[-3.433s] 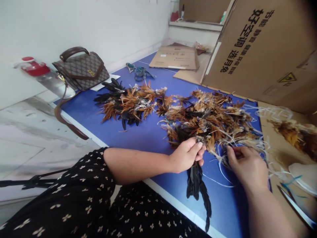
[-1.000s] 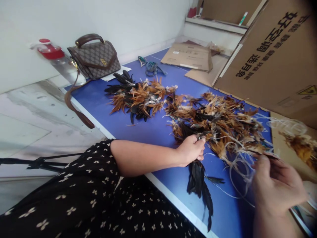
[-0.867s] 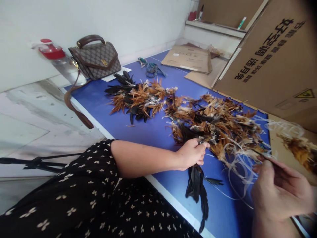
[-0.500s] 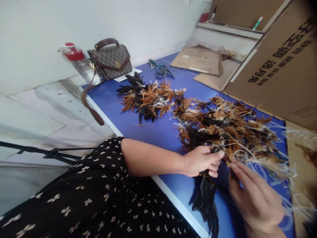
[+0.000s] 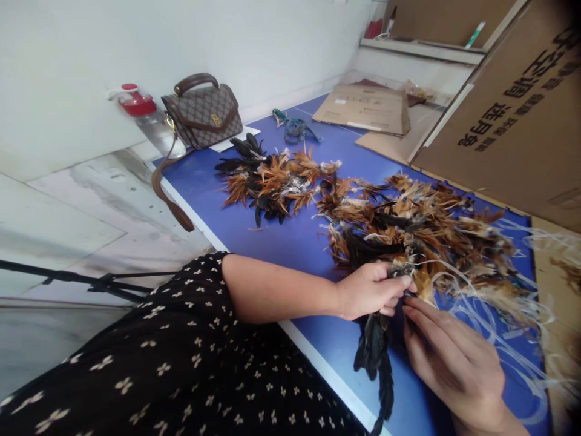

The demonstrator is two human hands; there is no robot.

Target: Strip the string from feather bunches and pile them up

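Observation:
My left hand (image 5: 374, 290) is closed around the tied end of a bunch of black feathers (image 5: 374, 348), whose dark plumes hang below it over the blue table (image 5: 290, 248). Right up against its thumb, the fingertips of my right hand (image 5: 454, 348) are pinched together. Whatever lies between those fingertips is hidden. Just beyond both hands spreads a large heap of brown and black feather bunches (image 5: 422, 212). Thin white strings (image 5: 472, 309) curl out from the heap beside my right hand.
More feather bunches (image 5: 272, 178) lie farther left. At the back left are a handbag (image 5: 206, 112) and a red-capped bottle (image 5: 145, 115). Flat cardboard (image 5: 363, 109) and blue-green cord (image 5: 295, 127) lie at the back. A big cardboard panel (image 5: 512, 121) stands along the right.
My right hand has moved left, bringing its fingertips up to my left thumb. The hanging black feathers have swung slightly left. My left hand stays almost in place.

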